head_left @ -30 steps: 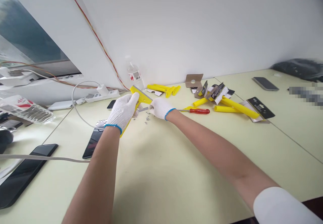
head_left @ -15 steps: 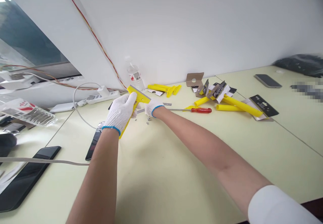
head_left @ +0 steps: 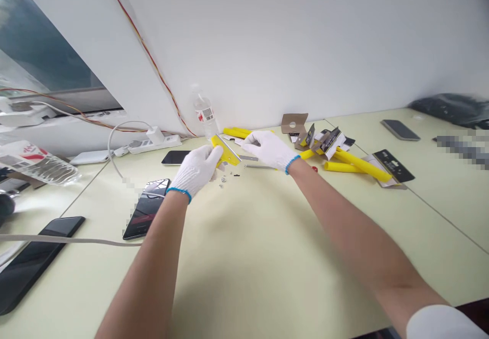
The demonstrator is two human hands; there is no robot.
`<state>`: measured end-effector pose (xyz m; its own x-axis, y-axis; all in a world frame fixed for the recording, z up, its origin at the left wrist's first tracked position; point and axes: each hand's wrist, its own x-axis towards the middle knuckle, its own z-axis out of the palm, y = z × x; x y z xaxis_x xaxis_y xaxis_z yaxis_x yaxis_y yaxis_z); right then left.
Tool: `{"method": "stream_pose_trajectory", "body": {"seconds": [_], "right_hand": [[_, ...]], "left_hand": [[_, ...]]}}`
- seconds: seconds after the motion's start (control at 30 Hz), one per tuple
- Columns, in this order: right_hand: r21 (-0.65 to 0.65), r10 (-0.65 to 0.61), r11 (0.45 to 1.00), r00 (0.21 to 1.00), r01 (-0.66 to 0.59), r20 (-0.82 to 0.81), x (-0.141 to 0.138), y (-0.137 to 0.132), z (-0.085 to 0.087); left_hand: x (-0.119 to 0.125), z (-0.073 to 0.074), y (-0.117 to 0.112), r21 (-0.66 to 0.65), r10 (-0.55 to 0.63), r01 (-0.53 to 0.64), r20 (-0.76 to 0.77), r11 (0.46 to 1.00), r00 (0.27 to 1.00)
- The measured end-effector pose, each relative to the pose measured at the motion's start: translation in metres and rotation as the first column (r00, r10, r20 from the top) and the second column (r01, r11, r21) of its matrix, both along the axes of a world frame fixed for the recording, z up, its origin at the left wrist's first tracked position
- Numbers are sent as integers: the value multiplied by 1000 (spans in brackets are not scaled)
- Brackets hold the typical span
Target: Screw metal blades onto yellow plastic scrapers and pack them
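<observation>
A yellow scraper (head_left: 224, 151) is clamped in the grip of the gloved left hand (head_left: 196, 170), held just above the tabletop (head_left: 260, 237) with its metal blade (head_left: 228, 148) tilted upward. The gloved right hand (head_left: 269, 150) hovers with its grip open, fingers (head_left: 250, 147) just beside the blade, over a screwdriver (head_left: 255, 166) lying on the tabletop. Small screws (head_left: 223, 179) lie below the scraper, with a phone (head_left: 175, 157) and a water bottle (head_left: 204, 110) behind it.
</observation>
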<state>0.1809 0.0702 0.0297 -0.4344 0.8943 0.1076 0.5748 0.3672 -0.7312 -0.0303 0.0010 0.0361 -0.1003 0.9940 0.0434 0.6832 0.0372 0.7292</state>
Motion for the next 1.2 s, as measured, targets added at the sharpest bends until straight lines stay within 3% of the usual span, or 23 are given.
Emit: {"method": "stream_pose_trajectory", "body": {"seconds": [0.1,0.2,0.33,0.53,0.67,0.83,0.97,1.07,1.2], "right_hand": [[85,10,996,1000,-9,-6,12,-15,-1],[167,-2,986,1000,-1,19,11,-18,-13],[268,0,963,993,-33,120,9,-13,-30],[335,-38,942,975,-38,217,7,-20,-26],[265,-92,963,985,51,146,7,-24,-24],[43,-228,972,973,229,-36,15,-20,-25],[-109,-64,992,998,65,15,25,-21,-19],[-75,37,997,997,-32,64,29,-23,-16],[-25,47,999,999,-46,21,27,-23,-19]], "left_hand": [[16,-15,3,-47,-85,84,-14,995,996],[32,-25,3,-106,-193,188,-38,976,980],[45,-31,3,-108,-217,209,-69,972,974],[43,-41,7,-59,-276,271,-110,961,955],[43,-40,6,-48,-301,297,-118,954,946],[43,-35,2,-32,-299,299,-177,954,938],[42,-33,1,-23,-314,318,-245,948,917],[41,-31,-1,-26,-333,337,-239,941,912],[40,-30,-1,-44,-334,332,-210,942,919]]}}
